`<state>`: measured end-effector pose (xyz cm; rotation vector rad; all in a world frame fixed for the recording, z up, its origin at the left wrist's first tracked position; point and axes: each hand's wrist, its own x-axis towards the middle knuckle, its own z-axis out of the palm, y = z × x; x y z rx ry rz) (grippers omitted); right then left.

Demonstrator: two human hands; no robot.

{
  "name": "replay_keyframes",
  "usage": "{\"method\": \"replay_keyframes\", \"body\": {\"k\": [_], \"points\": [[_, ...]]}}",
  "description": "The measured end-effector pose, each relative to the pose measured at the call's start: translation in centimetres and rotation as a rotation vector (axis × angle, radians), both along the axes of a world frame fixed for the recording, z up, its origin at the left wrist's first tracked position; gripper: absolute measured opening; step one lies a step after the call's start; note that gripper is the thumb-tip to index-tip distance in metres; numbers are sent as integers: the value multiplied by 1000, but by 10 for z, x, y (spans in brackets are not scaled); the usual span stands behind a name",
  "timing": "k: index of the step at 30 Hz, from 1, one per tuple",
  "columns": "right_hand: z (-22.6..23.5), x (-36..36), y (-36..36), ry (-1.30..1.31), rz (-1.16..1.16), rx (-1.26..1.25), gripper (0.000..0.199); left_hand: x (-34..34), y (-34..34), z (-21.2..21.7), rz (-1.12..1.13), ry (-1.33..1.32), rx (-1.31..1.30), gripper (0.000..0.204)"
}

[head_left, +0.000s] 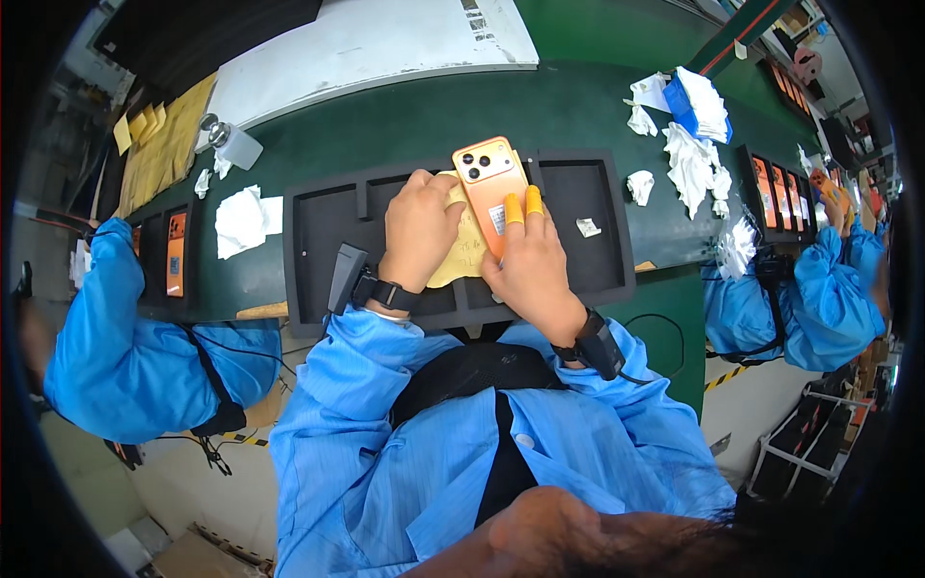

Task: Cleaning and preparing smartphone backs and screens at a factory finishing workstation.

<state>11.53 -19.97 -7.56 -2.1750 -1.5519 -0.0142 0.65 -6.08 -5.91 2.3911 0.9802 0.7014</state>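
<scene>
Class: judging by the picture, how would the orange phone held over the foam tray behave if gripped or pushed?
The flat orange phone looks rigid, so it likely won't flex. Its glossy back is probably slippery. Both hands, left and right, steady it above the dark foam tray, suggesting care against dropping.

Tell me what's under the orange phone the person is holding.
Under the orange phone lies a yellow cloth, pressed by the left hand, above the black foam tray. The right hand covers the phone's lower end, so what lies beneath there is hidden.
</scene>
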Motion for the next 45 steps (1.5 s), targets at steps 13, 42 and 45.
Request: {"method": "replay_keyframes", "body": {"k": [13,42,45], "points": [[17,19,-12,588,-53,236,89,6,-3,1,22,80,29,8],[8,24,-14,713,-16,330,83,-60,23,50,59,-602,-559,4],[8,23,-13,616,-5,324,81,-67,25,63,53,-648,-595,4]]}}
